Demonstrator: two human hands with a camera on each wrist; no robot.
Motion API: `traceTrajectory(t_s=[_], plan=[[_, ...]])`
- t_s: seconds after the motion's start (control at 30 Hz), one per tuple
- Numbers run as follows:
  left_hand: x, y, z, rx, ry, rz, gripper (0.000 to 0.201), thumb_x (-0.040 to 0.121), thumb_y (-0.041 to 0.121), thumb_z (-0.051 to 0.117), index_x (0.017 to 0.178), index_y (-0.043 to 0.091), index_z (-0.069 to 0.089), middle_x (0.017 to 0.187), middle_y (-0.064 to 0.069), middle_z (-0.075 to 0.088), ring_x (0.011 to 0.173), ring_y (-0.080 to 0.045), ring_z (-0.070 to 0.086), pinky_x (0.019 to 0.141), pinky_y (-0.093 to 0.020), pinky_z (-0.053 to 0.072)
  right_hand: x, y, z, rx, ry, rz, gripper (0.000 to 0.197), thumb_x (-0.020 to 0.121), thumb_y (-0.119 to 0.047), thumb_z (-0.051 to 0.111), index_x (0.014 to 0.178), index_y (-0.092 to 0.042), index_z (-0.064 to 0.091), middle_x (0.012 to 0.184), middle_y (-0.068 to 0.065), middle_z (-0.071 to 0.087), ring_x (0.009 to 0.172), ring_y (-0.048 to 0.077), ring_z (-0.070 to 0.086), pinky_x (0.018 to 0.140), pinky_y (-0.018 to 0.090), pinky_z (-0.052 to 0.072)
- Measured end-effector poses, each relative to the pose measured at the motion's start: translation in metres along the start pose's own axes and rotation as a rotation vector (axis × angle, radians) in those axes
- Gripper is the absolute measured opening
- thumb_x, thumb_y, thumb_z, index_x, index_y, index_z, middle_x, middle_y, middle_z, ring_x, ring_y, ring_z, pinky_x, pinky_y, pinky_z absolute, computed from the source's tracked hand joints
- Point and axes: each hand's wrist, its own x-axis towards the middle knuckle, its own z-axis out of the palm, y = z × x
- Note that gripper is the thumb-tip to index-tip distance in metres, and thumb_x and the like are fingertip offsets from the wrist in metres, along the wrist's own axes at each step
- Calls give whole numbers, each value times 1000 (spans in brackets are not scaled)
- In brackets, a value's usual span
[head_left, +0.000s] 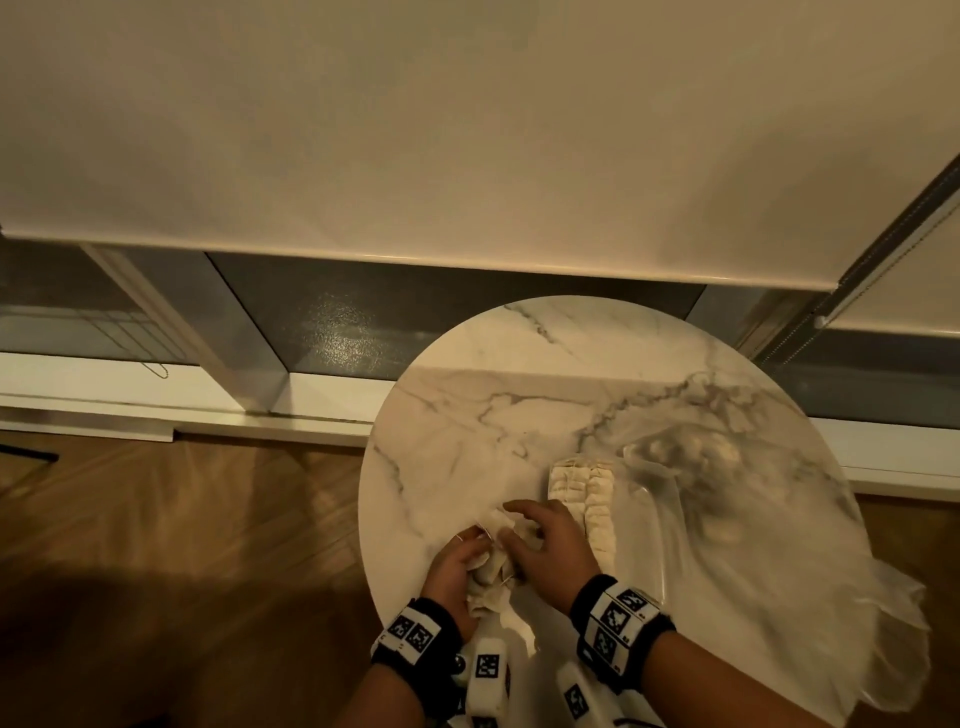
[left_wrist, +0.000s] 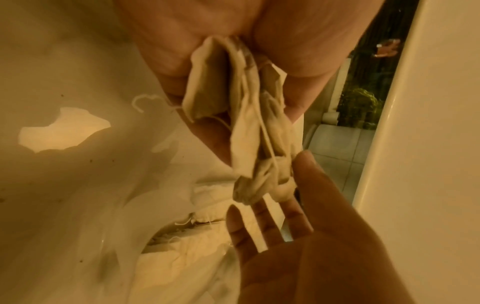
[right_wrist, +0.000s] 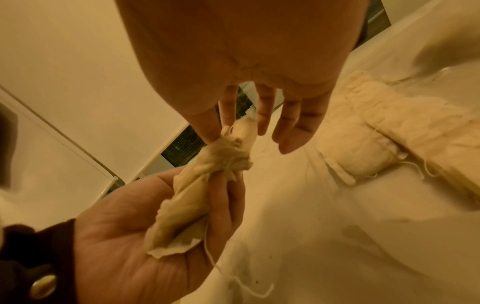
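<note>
Head view: both hands work at the near edge of the round marble table (head_left: 467, 415). The left hand (head_left: 453, 569) wraps a bunched cloth pouch (head_left: 491, 566), and the right hand (head_left: 553, 545) sits over its far end. A stack of pouches (head_left: 582, 493) lies just right of the hands. Further right a clear plastic bag (head_left: 779, 545) overhangs the table's right edge. Left wrist view: the left fingers curl round the pouch along its length. A loose drawstring (left_wrist: 267, 142) trails down it, and the right thumb touches the gathered end. Right wrist view: the right thumb and forefinger pinch only the gathered tip. The other three fingers are spread and hold nothing. Risks, my read: the pinch has very little cloth, so a firm tug could slip off or fray it. The slack string could loop a finger and knot. The grip sits close to the near edge, so a fumble likely lands on the floor. A right forearm sweep could drag the bag off.
</note>
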Motion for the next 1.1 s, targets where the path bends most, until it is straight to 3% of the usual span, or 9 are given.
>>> traceTrajectory(t_s=[0.13,0.27,0.37,0.53,0.63,0.8,0.93,1.03,1.1], plan=[[1,5,-3,137,11,55,21,92,1,49,107,-4,63,85,-25,67,68,-32,66,59,-36,53,5,-2,0,-54,61,-80,26,81,-52,66,103,-39,70,104,-10,58,102,9,55,93,29,47],[0,11,-1,227,18,74,18,81,2,62,98,0,63,79,-24,65,59,-28,62,54,-33,51,4,-13,-2,-154,-65,-79,34,81,-54,67,104,-30,72,101,-8,63,94,6,60,85,23,50],[1,12,-5,264,10,82,12,80,5,64,91,5,68,89,-27,66,75,-33,59,67,-44,48,1,-14,-1,-175,-104,-86,32,80,-46,68,107,-30,71,103,-5,64,93,7,60,82,19,47],[4,11,-9,344,-8,131,17,90,-2,54,99,-1,68,93,-26,71,80,-33,68,73,-42,55,2,-10,4,-81,23,-81,23,81,-58,63,81,-37,73,85,-14,65,83,1,59,77,19,47],[9,8,-13,378,27,147,18,91,2,56,103,3,70,97,-27,70,86,-35,68,74,-40,56,0,-14,-4,42,84,-94,8,81,-41,70,74,-38,69,84,-13,67,87,1,61,81,19,47],[10,8,-19,298,83,109,14,90,1,59,100,5,68,87,-20,71,77,-30,66,58,-33,55,-6,-25,-27,625,76,103,13,88,-3,67,77,-8,71,74,5,70,75,21,66,72,29,56],[15,5,-24,281,88,119,16,89,1,59,102,2,67,85,-19,72,77,-28,67,61,-32,54,-7,-27,-43,904,66,244,13,91,-3,61,80,-7,66,80,17,58,82,31,59,83,49,56],[22,1,-25,311,94,136,15,90,3,60,101,4,68,93,-23,71,81,-28,67,64,-32,54,-7,-26,-50,924,85,327,5,94,-7,59,95,-6,64,88,16,59,84,29,60,77,48,60],[26,-1,-25,370,121,184,14,91,0,58,102,4,66,92,-21,70,80,-25,66,60,-27,55,-7,-22,-52,897,111,381,14,95,-7,57,109,-7,61,94,16,62,86,28,62,71,45,61]])
